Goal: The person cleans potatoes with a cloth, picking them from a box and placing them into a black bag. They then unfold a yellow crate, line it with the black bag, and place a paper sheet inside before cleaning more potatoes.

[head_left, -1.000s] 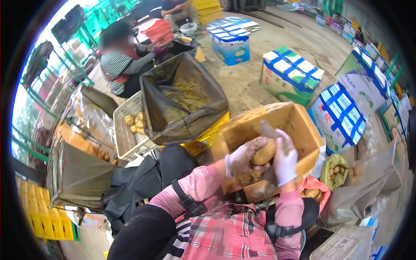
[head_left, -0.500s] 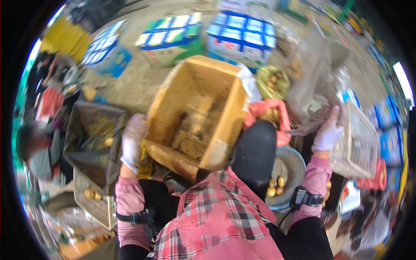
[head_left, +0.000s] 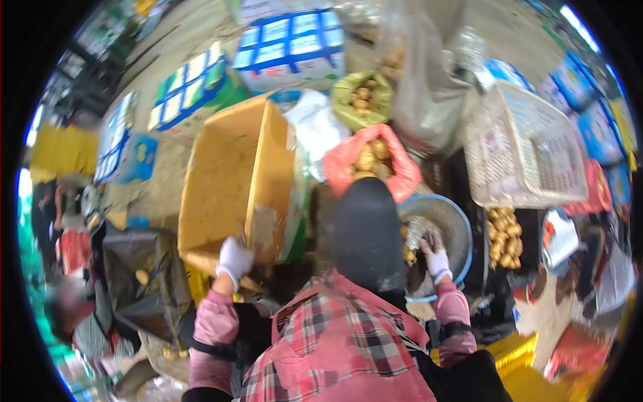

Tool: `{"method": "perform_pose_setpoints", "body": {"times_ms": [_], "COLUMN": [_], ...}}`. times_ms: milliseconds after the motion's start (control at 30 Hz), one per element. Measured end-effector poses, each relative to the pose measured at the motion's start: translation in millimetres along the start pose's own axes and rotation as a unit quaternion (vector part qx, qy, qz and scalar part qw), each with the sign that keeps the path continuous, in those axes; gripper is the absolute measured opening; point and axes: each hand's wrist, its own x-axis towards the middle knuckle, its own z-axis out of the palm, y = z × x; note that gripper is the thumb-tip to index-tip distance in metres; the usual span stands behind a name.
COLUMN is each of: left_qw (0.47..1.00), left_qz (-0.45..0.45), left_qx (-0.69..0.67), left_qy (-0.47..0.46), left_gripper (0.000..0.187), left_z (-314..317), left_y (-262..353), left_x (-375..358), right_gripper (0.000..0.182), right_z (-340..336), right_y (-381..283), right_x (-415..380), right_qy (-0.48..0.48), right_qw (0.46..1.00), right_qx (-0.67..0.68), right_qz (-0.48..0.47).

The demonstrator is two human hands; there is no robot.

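Observation:
My left hand (head_left: 234, 260), in a whitish glove, is closed at the near edge of a large cardboard box (head_left: 262, 191). The box is tilted and its inside looks bare. Over the blue-rimmed basin (head_left: 461, 234), my gloved right hand (head_left: 435, 254) reaches in with its fingers apart. Close to its fingertips are a crumpled grey, shiny piece (head_left: 418, 228) and a few potatoes (head_left: 408, 253), partly hidden by my knee. A red bag (head_left: 340, 162) of potatoes stands just beyond the knee.
A green bag (head_left: 343, 107) of potatoes and a white sack (head_left: 312, 127) lie ahead. To the right are a white plastic crate (head_left: 495, 147) and a heap of potatoes (head_left: 504, 238). Strapped cartons (head_left: 288, 50) stand farther off. A person (head_left: 94, 328) sits at left beside a dark-lined container (head_left: 144, 288).
My right hand has let go of the grey plastic sheet and moved down into the basin. My left hand has shifted to the box's near edge. Dirt inside the box no longer shows.

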Motion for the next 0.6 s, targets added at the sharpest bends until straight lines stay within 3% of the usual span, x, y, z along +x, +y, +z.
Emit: {"method": "perform_pose_setpoints", "body": {"times_ms": [33,67,100,133,200,233,267,333,400,433,467,500,533,567,600], "left_qw": [0.997,0.997,0.997,0.992,0.988,0.93,0.826,0.829,0.845,0.776,0.74,0.836,0.881,0.865,0.862], "left_qz": [0.032,-0.044,-0.037,-0.006,-0.028,-0.119,-0.196,-0.133,-0.022,-0.024,-0.005,0.108,0.219,0.321,0.245], "left_qx": [-0.066,-0.049,-0.068,-0.119,-0.152,-0.347,-0.527,-0.542,-0.518,-0.614,-0.664,-0.493,-0.288,-0.061,-0.336], "left_qy": [0.036,0.027,0.031,0.049,0.031,0.029,0.024,0.036,0.127,0.141,0.112,0.216,0.304,0.381,0.289], "left_gripper": [0.037,0.037,0.038,0.037,0.031,0.028,0.026,0.027,0.028,0.027,0.03,0.031,0.033,0.034,0.035], "left_z": [-37,-92,-123,-159,-217,-236,-257,-284,-297,-295,-301,-285,-268,-261,-256], "left_y": [8,49,36,49,17,43,73,87,88,89,58,30,18,21,27], "left_x": [6,3,19,22,57,43,30,14,-5,-16,-14,-21,-34,-45,-49], "right_gripper": [0.056,0.055,0.052,0.049,0.043,0.043,0.045,0.041,0.045,0.048,0.05,0.05,0.049,0.049,0.049], "right_z": [-2,-6,-10,-24,-62,-73,-72,-48,24,79,117,138,151,162,174], "right_y": [0,-9,-34,-69,-162,-210,-250,-303,-311,-312,-315,-304,-300,-313,-330], "right_x": [10,16,22,34,35,28,17,-1,16,29,30,31,35,49,68], "right_qy": [0.015,0.028,0.045,0.067,0.069,0.048,0.031,-0.099,-0.227,-0.251,-0.274,-0.3,-0.323,-0.347,-0.372], "right_qw": [0.999,0.997,0.989,0.965,0.948,0.931,0.91,0.879,0.794,0.769,0.741,0.734,0.725,0.711,0.694], "right_qx": [-0.001,0.0,0.12,0.239,0.254,0.266,0.276,0.372,0.561,0.588,0.612,0.608,0.608,0.611,0.613], "right_qz": [-0.038,-0.074,-0.08,-0.081,-0.179,-0.244,-0.308,-0.282,-0.055,-0.008,0.044,0.027,0.004,-0.032,-0.071]}}
